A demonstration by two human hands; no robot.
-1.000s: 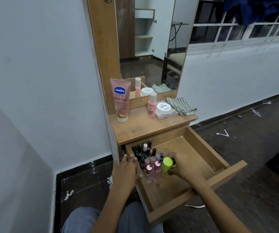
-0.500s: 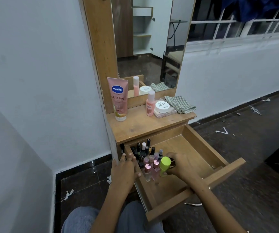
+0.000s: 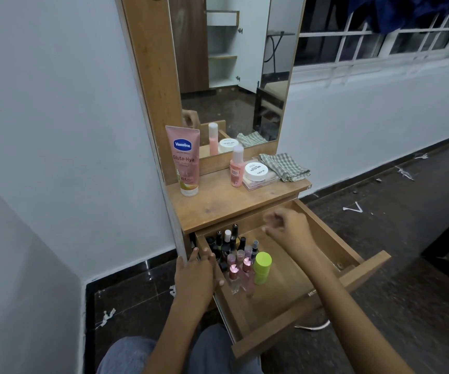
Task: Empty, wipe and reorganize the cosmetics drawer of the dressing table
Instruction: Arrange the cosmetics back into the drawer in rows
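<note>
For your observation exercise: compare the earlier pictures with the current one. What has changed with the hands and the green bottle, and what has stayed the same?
The right hand let go of the green bottle and rose toward the back of the drawer, loosely curled and empty. The green bottle now stands free beside the small bottles. The left hand stays on the drawer's left side. The tube, jar and cloth on the tabletop have not moved.

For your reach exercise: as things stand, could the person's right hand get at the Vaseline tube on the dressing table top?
Probably yes. The right hand hovers empty over the open drawer, and bare tabletop lies between it and the upright Vaseline tube.
</note>
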